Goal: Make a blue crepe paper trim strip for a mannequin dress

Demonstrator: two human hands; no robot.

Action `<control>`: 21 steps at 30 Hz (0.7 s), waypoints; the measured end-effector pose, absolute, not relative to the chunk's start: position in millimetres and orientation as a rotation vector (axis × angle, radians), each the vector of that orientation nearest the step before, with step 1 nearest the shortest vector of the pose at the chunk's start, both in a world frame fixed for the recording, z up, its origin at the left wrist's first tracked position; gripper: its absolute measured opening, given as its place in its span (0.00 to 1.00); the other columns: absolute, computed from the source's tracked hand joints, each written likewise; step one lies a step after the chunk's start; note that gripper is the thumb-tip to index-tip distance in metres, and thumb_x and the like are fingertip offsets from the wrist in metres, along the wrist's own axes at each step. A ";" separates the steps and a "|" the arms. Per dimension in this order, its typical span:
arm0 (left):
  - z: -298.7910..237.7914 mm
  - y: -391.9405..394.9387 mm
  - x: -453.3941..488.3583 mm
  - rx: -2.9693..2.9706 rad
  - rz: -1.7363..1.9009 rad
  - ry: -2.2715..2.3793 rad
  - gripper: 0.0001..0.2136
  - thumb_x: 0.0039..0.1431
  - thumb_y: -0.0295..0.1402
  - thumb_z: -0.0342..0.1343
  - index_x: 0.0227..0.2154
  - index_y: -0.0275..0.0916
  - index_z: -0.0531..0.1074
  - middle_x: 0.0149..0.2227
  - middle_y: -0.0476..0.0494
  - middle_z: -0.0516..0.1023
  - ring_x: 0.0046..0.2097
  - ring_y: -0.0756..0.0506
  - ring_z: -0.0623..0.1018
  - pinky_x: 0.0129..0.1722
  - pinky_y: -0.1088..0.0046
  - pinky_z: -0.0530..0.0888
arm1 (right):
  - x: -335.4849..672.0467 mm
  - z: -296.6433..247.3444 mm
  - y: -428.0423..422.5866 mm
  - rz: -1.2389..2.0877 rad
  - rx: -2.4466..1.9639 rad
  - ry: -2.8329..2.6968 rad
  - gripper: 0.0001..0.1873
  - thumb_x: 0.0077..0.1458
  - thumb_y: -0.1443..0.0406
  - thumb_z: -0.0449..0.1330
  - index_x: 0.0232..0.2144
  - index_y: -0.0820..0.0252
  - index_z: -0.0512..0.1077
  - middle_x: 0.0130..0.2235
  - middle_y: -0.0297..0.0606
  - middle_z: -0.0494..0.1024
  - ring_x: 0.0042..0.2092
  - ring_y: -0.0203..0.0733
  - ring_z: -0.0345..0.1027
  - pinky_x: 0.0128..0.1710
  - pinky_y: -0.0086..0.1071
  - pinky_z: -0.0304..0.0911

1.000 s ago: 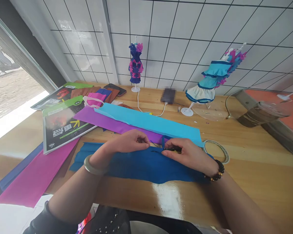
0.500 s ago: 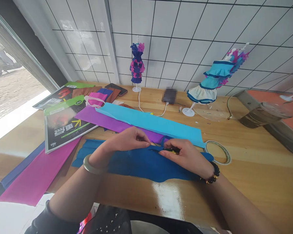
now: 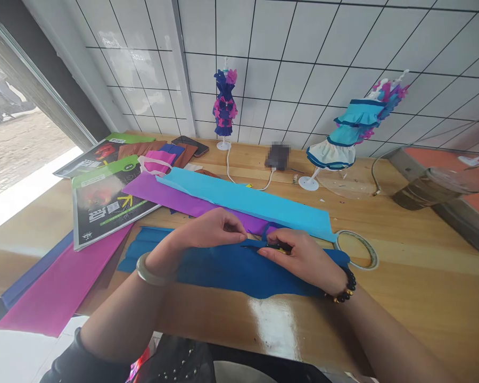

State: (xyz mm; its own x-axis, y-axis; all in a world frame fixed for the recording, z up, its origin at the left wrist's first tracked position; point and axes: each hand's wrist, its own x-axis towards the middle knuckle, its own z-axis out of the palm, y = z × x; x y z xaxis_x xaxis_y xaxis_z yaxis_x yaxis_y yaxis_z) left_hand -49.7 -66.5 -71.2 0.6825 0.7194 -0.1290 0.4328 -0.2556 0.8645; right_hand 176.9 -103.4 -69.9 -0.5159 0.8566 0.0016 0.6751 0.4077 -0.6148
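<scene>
Dark blue crepe paper (image 3: 239, 268) lies across the wooden table in front of me. My left hand (image 3: 215, 227) pinches its upper edge between thumb and fingertips. In my right hand (image 3: 303, 254) is a small pair of scissors (image 3: 281, 247) with black and yellow handles, mostly hidden by the fingers. Their dark blades point left along the paper's upper edge, close to my left fingertips. A narrow blue strip (image 3: 265, 231) curls up between the two hands. Beyond them lie a light blue paper strip (image 3: 247, 199) and a purple one (image 3: 191, 203).
A tape roll (image 3: 373, 254) lies right of my right hand. Two doll-size dresses, a dark blue one (image 3: 224, 103) and a light blue one (image 3: 351, 127), stand on white stands at the back. Magazines (image 3: 104, 207) and a pink sheet (image 3: 64, 287) lie left; a lidded cup (image 3: 431, 189) stands right.
My right hand and the scissors have shifted very slightly left along the paper edge. My left hand keeps its pinch in the same place.
</scene>
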 end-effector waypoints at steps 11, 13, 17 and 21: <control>-69.4 -67.1 -50.5 1.875 0.361 0.895 0.11 0.53 0.38 0.53 0.27 0.35 0.75 0.23 0.50 0.69 0.25 0.54 0.64 0.23 0.79 0.61 | 176.3 -71.1 -104.8 0.803 -1.316 -2.347 0.16 0.55 0.53 0.53 0.24 0.59 0.66 0.25 0.31 0.70 0.26 0.33 0.59 0.24 0.27 0.51; -70.2 -67.0 -50.8 1.875 0.353 0.890 0.12 0.53 0.38 0.52 0.29 0.35 0.75 0.23 0.49 0.70 0.25 0.53 0.65 0.24 0.79 0.62 | 175.6 -71.3 -104.6 0.799 -1.320 -2.348 0.16 0.55 0.53 0.53 0.24 0.59 0.66 0.25 0.31 0.70 0.26 0.33 0.59 0.24 0.27 0.50; -71.1 -66.6 -51.3 1.872 0.353 0.894 0.12 0.53 0.38 0.52 0.30 0.35 0.76 0.24 0.49 0.71 0.26 0.53 0.66 0.25 0.78 0.63 | 175.1 -72.1 -104.4 0.791 -1.325 -2.350 0.16 0.55 0.54 0.53 0.24 0.59 0.66 0.25 0.31 0.69 0.26 0.33 0.58 0.23 0.27 0.50; -70.4 -66.7 -51.5 1.862 0.357 0.900 0.12 0.53 0.38 0.53 0.29 0.34 0.75 0.23 0.50 0.70 0.25 0.53 0.65 0.24 0.79 0.63 | 176.0 -73.8 -104.5 0.793 -1.328 -2.349 0.16 0.55 0.54 0.54 0.24 0.59 0.66 0.24 0.31 0.69 0.26 0.33 0.57 0.23 0.27 0.50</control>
State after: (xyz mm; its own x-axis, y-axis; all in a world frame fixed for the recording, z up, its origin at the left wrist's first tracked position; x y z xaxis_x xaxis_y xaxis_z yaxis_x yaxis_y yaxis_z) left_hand -51.5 -66.7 -70.4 0.6799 0.7190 -0.1438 0.4254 -0.2270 0.8761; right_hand 176.0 -104.5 -73.8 -0.5127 0.8585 0.0105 0.6764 0.4115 -0.6109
